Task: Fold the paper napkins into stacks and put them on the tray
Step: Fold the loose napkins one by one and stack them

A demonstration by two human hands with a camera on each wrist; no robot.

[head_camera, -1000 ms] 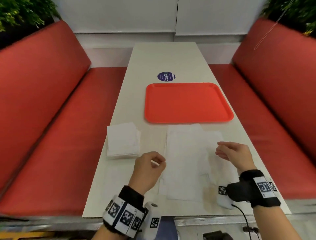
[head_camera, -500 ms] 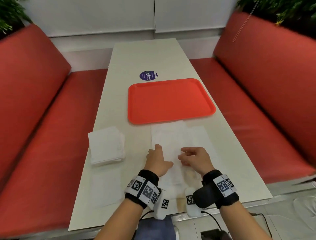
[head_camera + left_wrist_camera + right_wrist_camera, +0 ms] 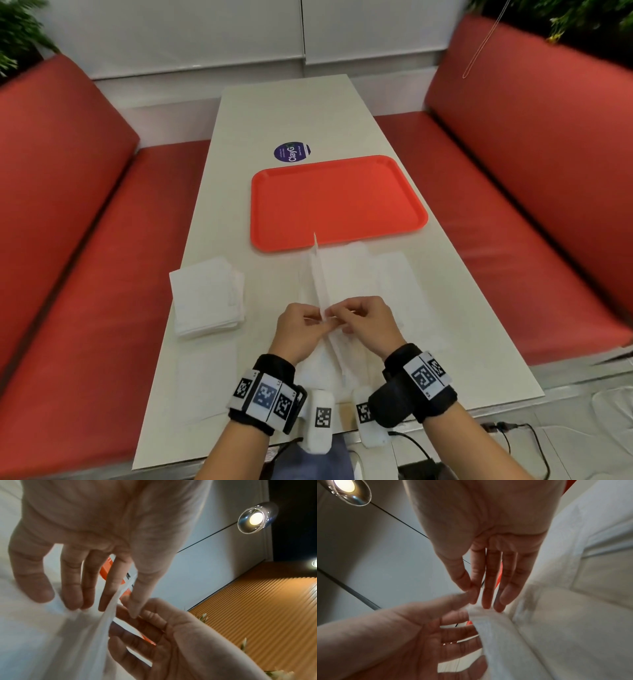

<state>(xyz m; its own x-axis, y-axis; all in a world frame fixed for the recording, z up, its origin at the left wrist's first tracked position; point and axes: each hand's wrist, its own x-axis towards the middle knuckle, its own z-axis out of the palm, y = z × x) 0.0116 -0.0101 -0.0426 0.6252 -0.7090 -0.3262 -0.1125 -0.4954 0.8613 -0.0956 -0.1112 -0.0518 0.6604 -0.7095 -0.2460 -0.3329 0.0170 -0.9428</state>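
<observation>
A white napkin (image 3: pixel 318 274) is lifted off the table into a thin upright ridge that runs toward the orange tray (image 3: pixel 339 202). My left hand (image 3: pixel 320 325) and right hand (image 3: pixel 335 313) meet at its near end, and each pinches the raised edge. In the left wrist view the napkin (image 3: pixel 109 614) passes between thumb and fingers of the left hand (image 3: pixel 120 605). In the right wrist view the right hand (image 3: pixel 473 596) pinches the napkin (image 3: pixel 489 626) at its top. A folded napkin stack (image 3: pixel 205 298) lies to the left. Nothing lies on the tray.
More unfolded napkins (image 3: pixel 387 277) lie flat under and to the right of the lifted one. A round purple sticker (image 3: pixel 292 152) sits beyond the tray. Red bench seats (image 3: pixel 85 274) flank the narrow white table (image 3: pixel 291 113). Cables (image 3: pixel 513 435) hang below the near edge.
Both hands came together at the table's middle and lifted a napkin from flat into an upright ridge. A second ago they were apart, above the spread napkins.
</observation>
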